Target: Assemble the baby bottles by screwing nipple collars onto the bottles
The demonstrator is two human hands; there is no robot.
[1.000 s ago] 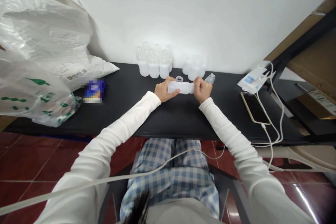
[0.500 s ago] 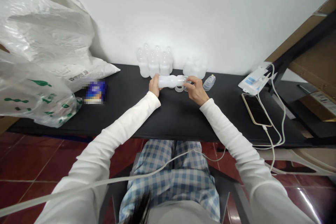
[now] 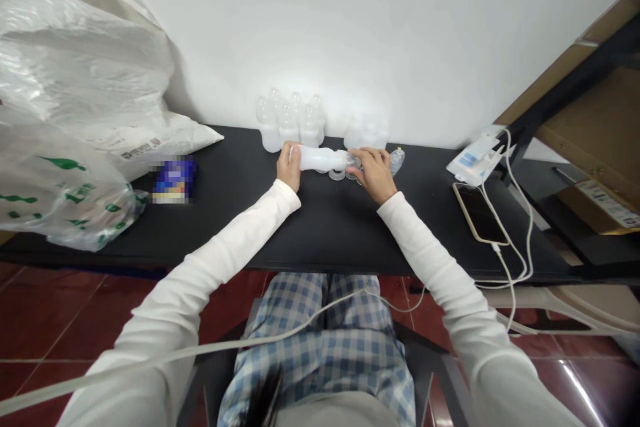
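Head view gives me a black table (image 3: 340,233), with capped white bottles (image 3: 289,123) upright at its back. Just in front I see a sideways bottle (image 3: 317,159): the right hand (image 3: 376,173), partly curled, pinches its clear top (image 3: 353,162); the left hand (image 3: 289,166) closes round its other end (a ring (image 3: 337,175), partly hidden, lies close by).

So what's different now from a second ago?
The white bottle moved a little to the person's left, with the left hand still holding its bottom end. The right hand went from a fist over the other end to fingers around the clear top. The standing bottles and phone stayed put.
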